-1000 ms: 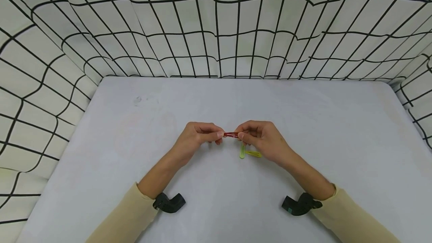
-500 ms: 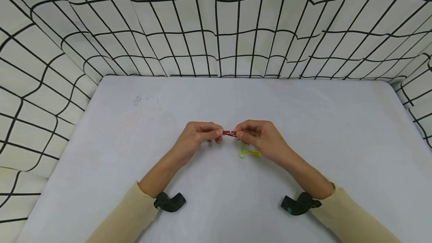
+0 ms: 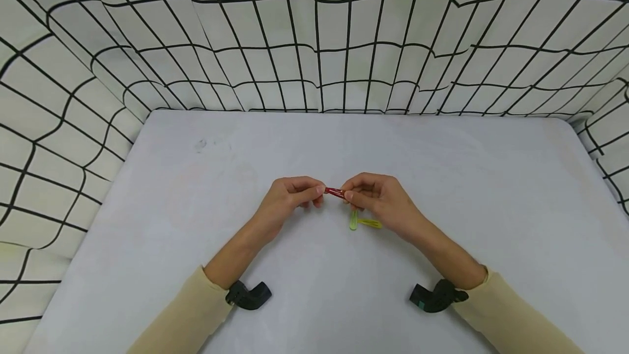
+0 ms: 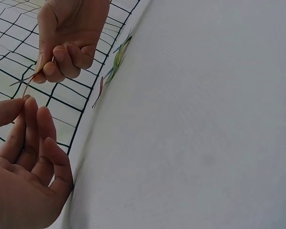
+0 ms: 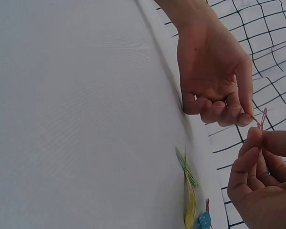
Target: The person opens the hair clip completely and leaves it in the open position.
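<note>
A red snap hair clip [image 3: 335,193] is held above the table between both hands. My left hand [image 3: 295,196] pinches its left end with thumb and fingertips. My right hand [image 3: 380,201] pinches the other end. The left wrist view shows the clip [image 4: 25,86] edge-on, its two strips spread apart between the hands. On the table below the right hand lie a light green hair clip [image 3: 353,220] and a yellow hair clip [image 3: 370,223]. A blue clip [image 5: 205,220] and a reddish one [image 4: 99,90] also lie there, hidden from the head view.
The white table [image 3: 221,223] stretches out around the hands. Black-lined grid walls [image 3: 334,31] rise behind the table and at both sides. A dark wrist camera [image 3: 249,295] sits on the left sleeve, another camera [image 3: 439,296] on the right.
The red hair clip's left end has risen slightly, so the clip now slants down to the right. Both hands keep their pinch and have barely moved. The clips on the table lie still.
</note>
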Available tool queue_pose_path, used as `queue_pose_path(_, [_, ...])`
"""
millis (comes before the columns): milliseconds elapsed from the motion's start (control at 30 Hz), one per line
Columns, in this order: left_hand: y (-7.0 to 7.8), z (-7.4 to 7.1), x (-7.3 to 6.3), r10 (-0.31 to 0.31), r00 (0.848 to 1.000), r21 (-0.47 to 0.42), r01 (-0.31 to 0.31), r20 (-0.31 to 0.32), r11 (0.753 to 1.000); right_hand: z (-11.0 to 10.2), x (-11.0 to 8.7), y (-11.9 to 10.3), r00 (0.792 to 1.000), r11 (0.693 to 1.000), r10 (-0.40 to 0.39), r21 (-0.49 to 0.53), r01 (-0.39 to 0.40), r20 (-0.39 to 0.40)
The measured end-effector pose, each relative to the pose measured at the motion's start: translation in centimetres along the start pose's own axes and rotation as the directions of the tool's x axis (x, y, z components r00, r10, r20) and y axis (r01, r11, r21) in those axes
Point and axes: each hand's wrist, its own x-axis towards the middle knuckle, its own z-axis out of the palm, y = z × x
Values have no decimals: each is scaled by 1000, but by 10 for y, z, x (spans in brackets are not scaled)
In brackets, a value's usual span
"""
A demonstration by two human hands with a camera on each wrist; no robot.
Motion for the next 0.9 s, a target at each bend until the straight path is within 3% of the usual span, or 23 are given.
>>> queue_pose_path(267, [-1,4,1,11,999,14,-10,-34,1000,-1,-1,0,999,999,18,34,-19,39])
queue_pose_path(433, [-2,7,-1,64,995,48,-61,-80,997,-2,1,0,998,999,35,37,-37,60])
queue_pose_path(700, [-2,9,-6,181,967,127,-159,-182,979,1,2,2,994,994,72,73,-78,85])
queue_pose_path(800, [-3,9,-7,219,957,143,-193,-193,971,3,2,1,994,993,76,83,-83,84])
queue_pose_path(900, [-3,9,-8,234,956,141,-211,-179,967,5,2,1,994,993,74,89,-81,79])
